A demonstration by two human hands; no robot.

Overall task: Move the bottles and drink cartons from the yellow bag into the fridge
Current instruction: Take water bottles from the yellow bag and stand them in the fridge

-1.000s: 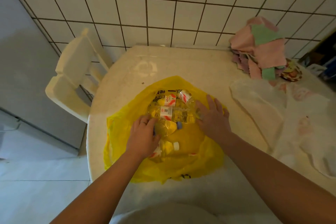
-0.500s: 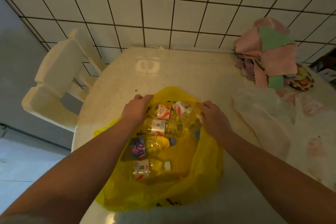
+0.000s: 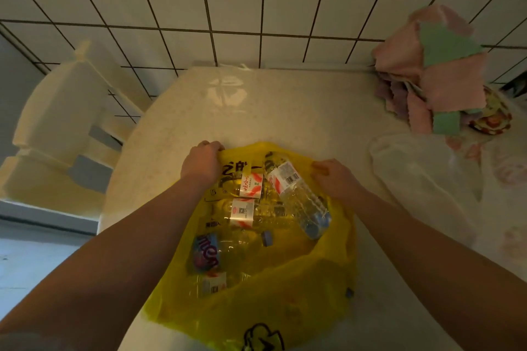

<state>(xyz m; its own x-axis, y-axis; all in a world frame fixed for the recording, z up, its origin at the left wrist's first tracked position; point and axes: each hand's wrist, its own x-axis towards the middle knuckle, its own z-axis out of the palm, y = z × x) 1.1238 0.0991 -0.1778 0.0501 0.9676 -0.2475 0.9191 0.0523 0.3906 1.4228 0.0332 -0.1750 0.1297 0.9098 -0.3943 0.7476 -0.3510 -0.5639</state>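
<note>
left hand [image 3: 203, 164] fingers curled shut over the far-left rim of the yellow bag [image 3: 285, 302], pinching plastic. right hand [image 3: 332, 178] likewise closed on the far-right rim; both hold film only, no bottle in either. bag mouth pulled wide between them, bag lying on the pale table [image 3: 285, 111].

contents: clear water bottle [image 3: 298, 199] with barcode label, uppermost, slanted, blue cap end down toward the right wall of the bag. two red-and-white labelled bottles [image 3: 246, 199] beneath and left of it, lying flat. carton with purple print [image 3: 206, 252] nearer the body; another labelled bottle below it, partly veiled by the film. nothing taken out yet, judging by the full bag.

risks, judged:
- near end of bag reaches the table's front edge; a tug toward the body could tip the load off.
- round bottles lie loose; lifting the rim could roll the top one out.
- thin film may tear under the pinch.

fridge not identifiable here; grey surface at far left, cannot tell. white chair [image 3: 65, 122] stands on the left side, possible obstruction.
</note>
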